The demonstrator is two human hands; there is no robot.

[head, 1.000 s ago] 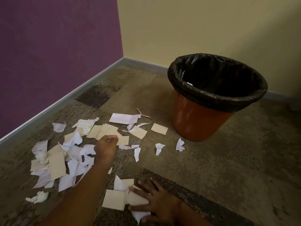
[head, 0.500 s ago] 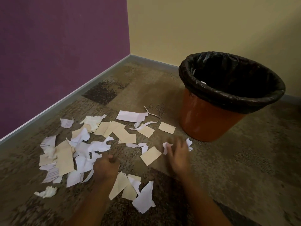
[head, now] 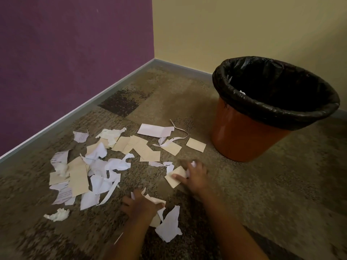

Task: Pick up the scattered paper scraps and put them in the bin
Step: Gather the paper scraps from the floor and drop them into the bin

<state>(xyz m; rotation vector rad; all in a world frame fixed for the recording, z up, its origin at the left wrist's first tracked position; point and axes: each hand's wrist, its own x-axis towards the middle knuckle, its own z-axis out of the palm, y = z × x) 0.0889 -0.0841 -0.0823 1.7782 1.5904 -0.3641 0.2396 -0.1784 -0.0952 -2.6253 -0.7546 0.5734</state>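
Paper scraps (head: 105,162) strewn over the carpet (head: 281,184), white torn bits and beige rectangles mixed, thickest on the left near the purple wall (head: 65,53). Left hand (head: 142,205) low on the carpet, fingers curled shut on a beige scrap (head: 155,199), more white pieces lying just beside it toward the camera. Right hand (head: 195,175) further forward, fingers closed around a small white scrap (head: 193,163), thumb pressing on a beige card (head: 175,176) flat on the floor. Crumpled white wad (head: 58,214) off alone at the near left. Orange bin (head: 244,136) upright to the right, apart from the mess, black liner (head: 281,111) folded over its rim, a speck of white showing inside. Beige card (head: 196,144) lying nearest the bin. Mottled brown carpet with one darker patch (head: 118,104) toward the corner. Grey skirting (head: 75,111) along both walls, purple meeting cream wall (head: 244,30) at the corner behind.
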